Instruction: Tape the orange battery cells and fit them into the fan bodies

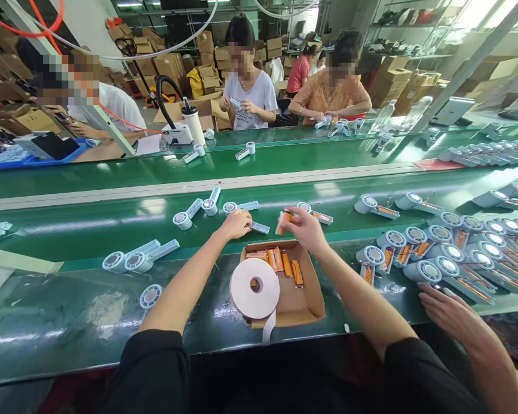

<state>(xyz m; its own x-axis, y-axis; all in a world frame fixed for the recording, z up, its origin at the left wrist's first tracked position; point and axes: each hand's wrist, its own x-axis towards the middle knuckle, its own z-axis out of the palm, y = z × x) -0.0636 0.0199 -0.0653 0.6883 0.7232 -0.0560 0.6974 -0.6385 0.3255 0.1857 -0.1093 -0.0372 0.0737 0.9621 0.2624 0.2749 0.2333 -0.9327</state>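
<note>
My left hand [236,225] is closed over a pale blue handheld fan [260,228] on the green belt; its round head is hidden beneath my fingers, and the handle points right. Between the fingers of my right hand [305,230] is an orange battery [284,222] with a whitish face, held above the belt. Below both hands, a cardboard box [304,307] contains several orange batteries [286,264]. A roll of white tape [244,287] rests over the box's left part, its loose end hanging over the front. Just past my right hand lies another fan [323,217] with orange in its handle.
Several fans [138,261] lie to the left. Rows of fans [444,247] with orange batteries fill the right, where another person's hand [451,313] touches the table edge. Across the belt sit co-workers [248,95]. A slanted metal post [107,115] rises at left.
</note>
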